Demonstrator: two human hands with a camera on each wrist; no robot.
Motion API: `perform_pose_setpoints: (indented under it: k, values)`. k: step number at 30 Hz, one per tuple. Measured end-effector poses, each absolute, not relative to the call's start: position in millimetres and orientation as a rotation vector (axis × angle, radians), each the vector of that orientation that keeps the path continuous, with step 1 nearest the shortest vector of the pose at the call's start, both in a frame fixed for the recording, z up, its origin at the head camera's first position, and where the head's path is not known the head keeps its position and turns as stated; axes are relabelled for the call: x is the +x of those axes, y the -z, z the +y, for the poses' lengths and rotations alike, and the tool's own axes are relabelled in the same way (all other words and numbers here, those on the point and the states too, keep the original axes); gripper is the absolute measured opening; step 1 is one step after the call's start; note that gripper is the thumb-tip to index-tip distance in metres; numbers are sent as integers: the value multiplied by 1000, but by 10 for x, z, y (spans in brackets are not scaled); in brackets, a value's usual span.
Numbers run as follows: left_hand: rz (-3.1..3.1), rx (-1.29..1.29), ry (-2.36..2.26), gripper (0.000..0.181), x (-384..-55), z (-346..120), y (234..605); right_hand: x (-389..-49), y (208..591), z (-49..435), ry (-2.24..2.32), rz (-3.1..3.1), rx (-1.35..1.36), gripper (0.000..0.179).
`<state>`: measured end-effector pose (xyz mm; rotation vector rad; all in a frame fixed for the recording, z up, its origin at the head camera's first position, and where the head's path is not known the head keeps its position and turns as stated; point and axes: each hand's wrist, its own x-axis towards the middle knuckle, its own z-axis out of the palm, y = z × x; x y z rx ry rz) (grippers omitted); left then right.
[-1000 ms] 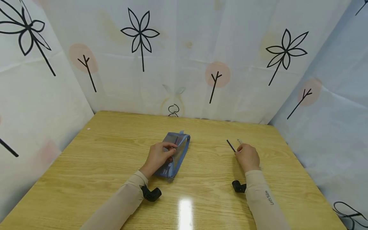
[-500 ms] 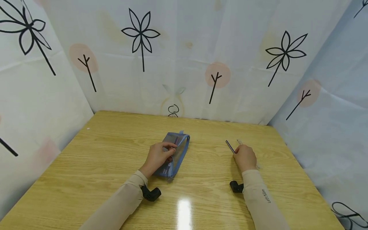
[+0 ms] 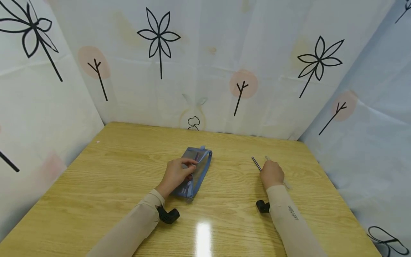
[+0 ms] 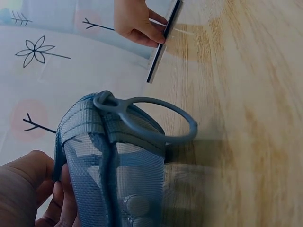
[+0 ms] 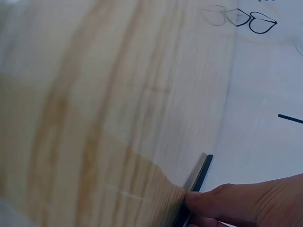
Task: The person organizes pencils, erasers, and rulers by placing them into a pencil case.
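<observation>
My left hand [image 3: 176, 176] grips the side of a blue mesh pencil case [image 3: 185, 191] that lies at mid-table. In the left wrist view, the zipped end of the pencil case [image 4: 137, 163] faces the camera, and an oval ring pull [image 4: 161, 99] hangs from the zip. Through the mesh show round pale shapes [image 4: 137, 205]. To the right, my right hand [image 3: 272, 174] pinches a slim dark stick [image 3: 255, 163] with a pale edge between thumb and fingers. The right wrist view has the dark stick [image 5: 203, 172] at my thumb; its lower part is hidden.
A clear strip [image 3: 287, 185], like a ruler, lies partly hidden under my right hand. Black wrist devices [image 3: 168, 216] sit at both cuffs. The wooden table [image 3: 128, 153] meets patterned white cloth [image 3: 205, 53] at the back and sides. A tiny white scrap [image 3: 98, 141] lies far left.
My right hand has shifted slightly left, with the dark stick in its fingers, and has turned a little. The left hand and pencil case have hardly moved.
</observation>
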<state>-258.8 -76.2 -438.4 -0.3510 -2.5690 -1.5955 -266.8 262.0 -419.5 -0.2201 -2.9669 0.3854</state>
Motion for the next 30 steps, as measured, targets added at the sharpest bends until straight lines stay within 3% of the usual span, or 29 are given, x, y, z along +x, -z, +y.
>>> perform_pose_setpoints:
  k: [30]
  values:
    - [-2575,-351,1599,17,-2608,-770,4398,-2679,4148,2617,-417,-3025,-96,20]
